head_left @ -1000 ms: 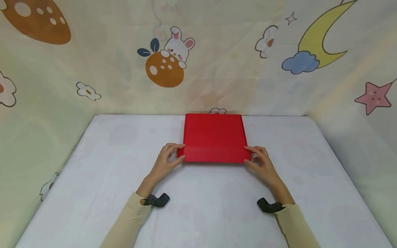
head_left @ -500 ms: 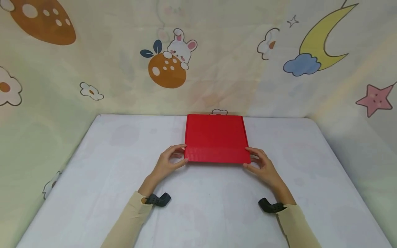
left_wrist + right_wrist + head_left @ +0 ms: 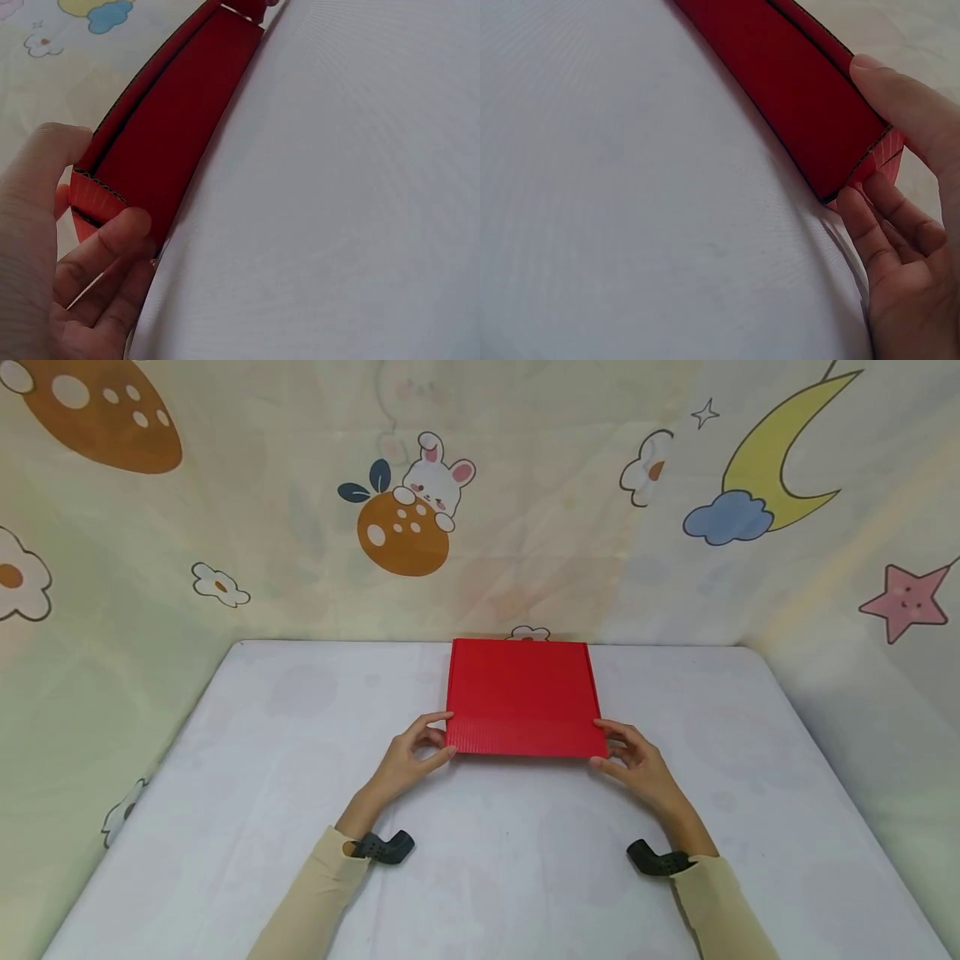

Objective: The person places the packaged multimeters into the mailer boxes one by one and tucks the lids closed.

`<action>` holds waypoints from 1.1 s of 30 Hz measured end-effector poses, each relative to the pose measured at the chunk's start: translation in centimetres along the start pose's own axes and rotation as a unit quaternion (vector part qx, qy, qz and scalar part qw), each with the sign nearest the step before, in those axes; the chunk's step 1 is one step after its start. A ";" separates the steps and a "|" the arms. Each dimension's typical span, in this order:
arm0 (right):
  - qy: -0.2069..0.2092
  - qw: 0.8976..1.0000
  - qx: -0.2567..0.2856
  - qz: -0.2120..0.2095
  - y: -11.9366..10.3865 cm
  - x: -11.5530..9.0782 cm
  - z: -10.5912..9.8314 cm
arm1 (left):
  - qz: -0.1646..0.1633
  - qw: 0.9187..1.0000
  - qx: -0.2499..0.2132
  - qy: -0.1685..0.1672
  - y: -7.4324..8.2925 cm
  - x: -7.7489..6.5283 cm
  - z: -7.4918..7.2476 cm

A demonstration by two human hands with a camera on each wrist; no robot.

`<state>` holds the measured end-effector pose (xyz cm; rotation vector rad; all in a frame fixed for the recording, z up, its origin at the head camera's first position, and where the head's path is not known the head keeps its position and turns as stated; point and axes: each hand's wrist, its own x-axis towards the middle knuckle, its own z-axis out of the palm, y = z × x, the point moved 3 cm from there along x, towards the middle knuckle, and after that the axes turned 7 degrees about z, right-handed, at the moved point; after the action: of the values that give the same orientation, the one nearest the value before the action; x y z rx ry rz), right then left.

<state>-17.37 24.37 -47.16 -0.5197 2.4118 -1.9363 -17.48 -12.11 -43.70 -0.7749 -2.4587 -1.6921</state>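
Observation:
A flat red cardboard box [image 3: 524, 689] lies with its lid down at the back middle of the table. Its front strip shows fine ridges. My left hand [image 3: 402, 762] grips the front left corner, thumb at the front edge and fingers along the side. At the front right corner, my right hand [image 3: 641, 767] holds the box the same way. In the left wrist view, fingertips press a ribbed corner flap [image 3: 99, 196] beside the red front wall [image 3: 169, 112]. The right wrist view has the thumb on the lid's edge and fingers at the corner flap [image 3: 883, 156].
A white-covered table [image 3: 517, 860] lies under the box and arms. Behind it hangs a pale cloth backdrop [image 3: 540, 527] with cartoon prints, close to the box's back edge. Each wrist wears a black camera band, the left one [image 3: 386, 847] and the right one [image 3: 656, 860].
The red flaps that stuck out at both front corners a second ago no longer show past the box's sides in the head view. Both hands have stayed at the corners, shifting only slightly.

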 end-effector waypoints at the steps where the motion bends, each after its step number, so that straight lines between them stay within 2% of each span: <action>1: 0.001 1.000 0.001 0.002 0.0 0.0 0.0 | -0.001 1.000 -0.004 0.001 0.0 0.0 0.0; 8: 0.013 0.999 0.011 0.040 0.2 -0.1 -0.2 | 0.004 1.000 -0.026 0.004 -0.3 0.0 0.0; 12: 0.018 0.999 0.018 0.027 0.2 -0.1 0.0 | 0.014 1.000 -0.017 0.004 -0.4 0.1 0.0; 16: 0.017 1.000 0.009 0.014 0.0 0.1 0.3 | 0.006 1.000 -0.024 0.015 -0.8 0.2 0.1; 23: 0.004 1.000 -0.026 0.017 0.2 0.2 0.3 | 0.021 0.999 -0.042 0.019 -4.0 0.7 1.1; 26: 0.003 1.000 -0.023 0.016 0.3 0.5 0.5 | 0.027 0.998 -0.041 0.030 -4.6 0.9 1.3; 30: 0.033 0.999 -0.039 0.007 0.2 1.0 0.8 | 0.035 0.998 -0.025 0.051 -4.7 1.2 1.5; 33: 0.068 0.996 -0.056 -0.001 -0.2 1.4 1.5 | 0.038 0.997 0.011 0.073 -4.6 1.3 1.4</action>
<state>-18.34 22.51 -47.09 -0.4043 2.6162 -1.9049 -20.26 -11.59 -47.82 -0.7059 -2.3155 -1.6311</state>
